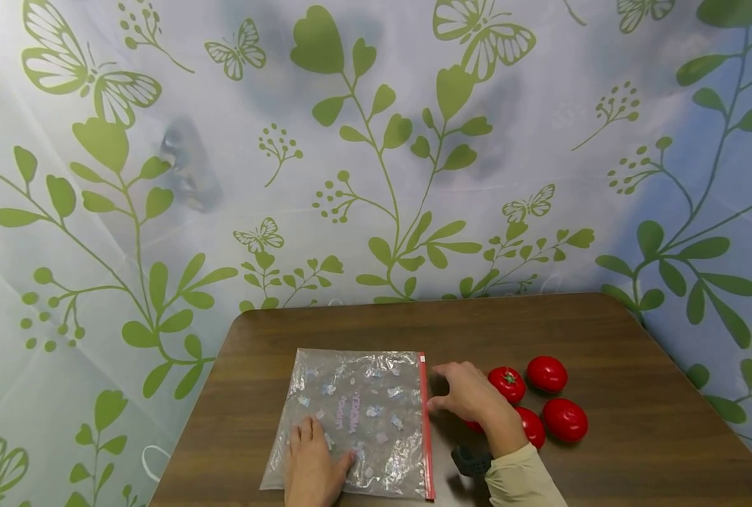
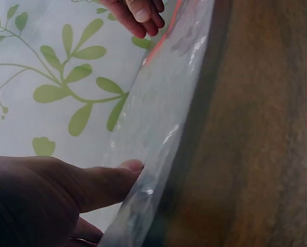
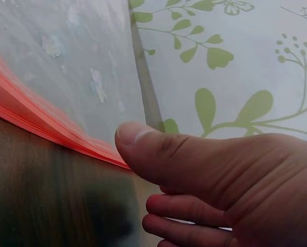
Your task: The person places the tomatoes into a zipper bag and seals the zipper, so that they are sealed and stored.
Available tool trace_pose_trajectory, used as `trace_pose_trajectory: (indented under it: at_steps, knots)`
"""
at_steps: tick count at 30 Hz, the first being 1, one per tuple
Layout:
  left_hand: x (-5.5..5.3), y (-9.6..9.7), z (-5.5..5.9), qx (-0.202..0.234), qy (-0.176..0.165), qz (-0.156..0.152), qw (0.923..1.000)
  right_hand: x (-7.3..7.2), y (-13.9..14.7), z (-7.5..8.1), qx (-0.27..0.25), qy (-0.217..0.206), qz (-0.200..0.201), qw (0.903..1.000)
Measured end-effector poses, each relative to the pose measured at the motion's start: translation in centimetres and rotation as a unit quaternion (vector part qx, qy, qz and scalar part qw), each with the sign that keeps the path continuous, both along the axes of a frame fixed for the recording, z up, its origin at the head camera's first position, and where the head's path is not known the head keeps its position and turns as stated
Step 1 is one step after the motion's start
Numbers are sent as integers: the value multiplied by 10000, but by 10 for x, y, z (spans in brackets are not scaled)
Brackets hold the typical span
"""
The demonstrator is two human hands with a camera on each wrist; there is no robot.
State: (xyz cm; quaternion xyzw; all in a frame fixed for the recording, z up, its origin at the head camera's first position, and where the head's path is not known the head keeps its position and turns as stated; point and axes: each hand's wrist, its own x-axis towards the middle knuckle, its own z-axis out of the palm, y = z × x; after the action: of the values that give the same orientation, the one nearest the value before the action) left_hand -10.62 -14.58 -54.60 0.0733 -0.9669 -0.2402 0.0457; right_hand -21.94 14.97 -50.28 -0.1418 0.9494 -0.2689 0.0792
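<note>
Steadying a clear plastic bag [image 1: 376, 384] printed with small pale-blue figures, a person's left hand [image 1: 312, 465] lies with fingers extended on its near left part in the head view, the bag flat on the brown wood-grain bench [image 1: 503, 324]; the right hand [image 1: 467, 394], thumb and fingers parted and apparently holding nothing, hangs just beside the red closure strip [image 1: 425, 429] along the bag's right edge; shiny round red tomatoes [image 1: 565, 420], one green-topped, sit to the right.

Seen from the left wrist, the left thumb meets the plastic near its edge, the other fingers mostly out of sight; light pressure would probably serve best there, firm enough to stop the bag sliding, gentle enough not to crease it; the right hand shows at the top, close to the strip.

Seen from the right wrist, the right thumb stands at one end of the strip, a gap between it and the loosely bent fingers; whether it touches the plastic cannot be told; a fingertip pinch on the stiffer red edge, rather than the thin sheet, would likely give the surer hold.
</note>
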Motion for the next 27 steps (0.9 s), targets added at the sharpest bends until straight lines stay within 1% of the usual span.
trace_pose_trajectory:
  at_steps: [1, 4, 7, 8, 9, 12, 16, 18, 21, 23, 27]
  knots:
    - [-1, 0, -6, -1, 157, -7, 9999, 0, -1, 0, 25, -16, -4, 10000]
    - [-3, -1, -17, -61, 404, -66, 9991, 0, -3, 0, 122, -82, -1, 9999]
    - [-5, -2, -34, -17, 698, -108, 9975, -1, -7, 0, 179, -144, 3, 9997]
    - [-5, -2, -35, -2, 660, -111, 9978, -1, -8, -1, 204, -148, 17, 9997]
    - [-6, -2, -39, 45, 706, -111, 9974, -1, -8, -1, 213, -160, 26, 9996]
    - [-5, -2, -41, 204, 746, -135, 9969, -1, -10, -2, 217, -223, 21, 9995]
    - [-4, -3, -33, 392, 626, -162, 9971, 0, -11, -1, 210, -259, 22, 9994]
    - [-4, -4, -33, 436, 547, -162, 9974, 0, -12, -2, 219, -222, 89, 9995]
    - [-5, -6, -36, 401, 439, -144, 9981, 1, -14, -3, 185, -103, 277, 9994]
    - [-6, -7, -38, 272, 428, -160, 9986, 2, -15, -3, 154, -7, 409, 9990]
    - [-7, -9, -42, 109, 535, -207, 9983, 3, -18, -5, 92, 149, 612, 9980]
